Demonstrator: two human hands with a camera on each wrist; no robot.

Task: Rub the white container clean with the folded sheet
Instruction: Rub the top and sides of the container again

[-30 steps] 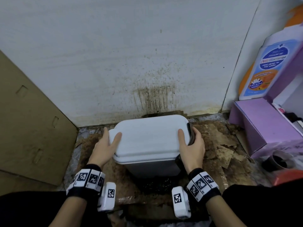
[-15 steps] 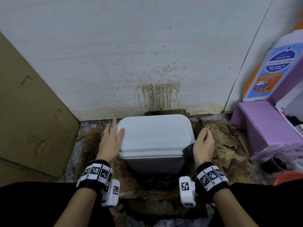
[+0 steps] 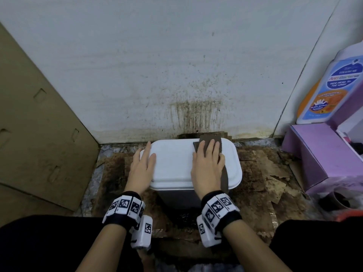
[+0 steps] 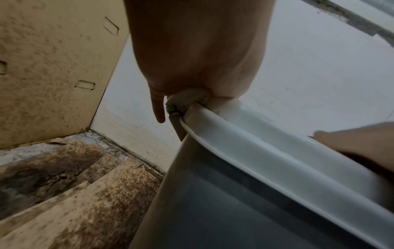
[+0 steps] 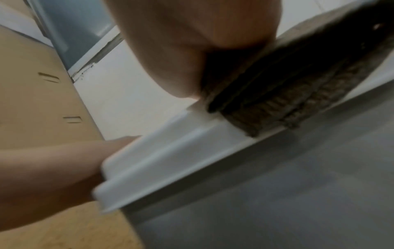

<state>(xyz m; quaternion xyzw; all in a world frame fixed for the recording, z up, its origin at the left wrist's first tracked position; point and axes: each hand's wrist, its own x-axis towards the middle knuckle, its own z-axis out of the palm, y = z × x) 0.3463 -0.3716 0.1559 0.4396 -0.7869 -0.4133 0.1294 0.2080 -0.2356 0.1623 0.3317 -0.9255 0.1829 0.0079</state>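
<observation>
The white container (image 3: 172, 165) stands on the dirty floor against the stained wall, lid on. My left hand (image 3: 143, 163) rests on the lid's left edge with straight fingers; in the left wrist view the left hand (image 4: 192, 50) meets the lid rim (image 4: 255, 134). My right hand (image 3: 208, 161) lies flat on the folded dark brown sheet (image 3: 211, 139) and presses it onto the right half of the lid. The sheet hangs a little over the lid's near edge. The right wrist view shows the sheet (image 5: 287, 87) under my palm (image 5: 192, 42) on the lid (image 5: 170, 160).
A brown cardboard panel (image 3: 39, 124) leans at the left. A purple box (image 3: 322, 156) and a bottle with a blue and orange label (image 3: 334, 89) stand at the right, with a dark cup (image 3: 339, 201) near them. Torn, stained cardboard (image 3: 265, 173) covers the floor.
My right hand has come up from the container's right side onto the lid, with the sheet now flat under it. My left hand stays at the left edge.
</observation>
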